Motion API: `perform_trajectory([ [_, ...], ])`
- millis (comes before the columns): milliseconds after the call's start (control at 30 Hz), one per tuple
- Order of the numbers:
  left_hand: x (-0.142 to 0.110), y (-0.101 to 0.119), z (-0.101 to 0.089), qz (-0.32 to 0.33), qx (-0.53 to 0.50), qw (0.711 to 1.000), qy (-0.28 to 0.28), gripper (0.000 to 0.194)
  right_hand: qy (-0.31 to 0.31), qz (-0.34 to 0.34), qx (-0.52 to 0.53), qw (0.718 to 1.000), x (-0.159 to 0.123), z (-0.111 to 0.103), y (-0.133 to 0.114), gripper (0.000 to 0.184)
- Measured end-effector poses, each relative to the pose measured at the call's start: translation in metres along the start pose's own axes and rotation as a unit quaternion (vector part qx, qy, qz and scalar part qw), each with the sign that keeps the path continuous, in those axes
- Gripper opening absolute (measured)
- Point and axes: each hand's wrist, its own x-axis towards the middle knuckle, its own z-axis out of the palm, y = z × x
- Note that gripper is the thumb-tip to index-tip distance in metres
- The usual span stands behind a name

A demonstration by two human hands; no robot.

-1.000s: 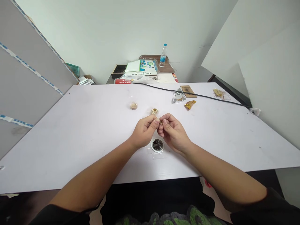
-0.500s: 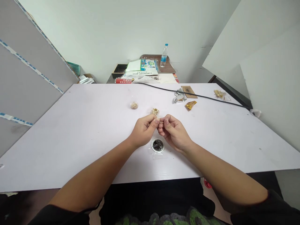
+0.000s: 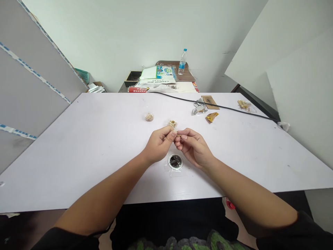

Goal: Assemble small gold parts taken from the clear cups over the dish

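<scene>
Over the middle of the table, my left hand (image 3: 161,143) is closed, its thumb and forefinger pinching one end of a thin, short golden stick (image 3: 178,135). The other end sits in a pinch of my right hand (image 3: 195,146), with the remaining fingers curled under. The fingertips nearly meet, so most of the stick is hidden. Just beyond them lies crumpled gold foil (image 3: 172,123). Below the hands, a dark round disc with a white rim (image 3: 175,161) rests in clear plastic. A small clear round tub (image 3: 149,117) of pale bits stands further left.
A black cable (image 3: 182,99) crosses the far side of the white table (image 3: 78,156). Near it lie silver wrappers (image 3: 199,108), brown card (image 3: 210,102), a folded gold wrapper (image 3: 212,117) and a bagged golden bundle (image 3: 245,105). Behind stands a water bottle (image 3: 182,62).
My right thumb and fingertips have shifted slightly left along the stick, toward my left hand. My left hand stays in place.
</scene>
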Motion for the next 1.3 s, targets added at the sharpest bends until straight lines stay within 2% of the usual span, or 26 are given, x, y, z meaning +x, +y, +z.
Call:
perform_trajectory([
  [767,-0.0004,0.0021,0.0024,-0.012,-0.012,1.000,-0.011,0.035,0.004,-0.002,0.006,1.000,0.0001,-0.0012,0.0036,0.019],
  [1067,-0.0020,0.0011,0.0007,-0.033,0.028,0.999,0.001,0.040,0.020,0.026,0.026,0.999,0.0006,0.0022,0.0005,0.021],
  [1300,-0.0008,0.0046,0.0017,-0.040,-0.008,0.999,-0.016,0.039,0.017,0.056,0.070,0.996,0.0016,-0.0012,0.0012,0.021],
])
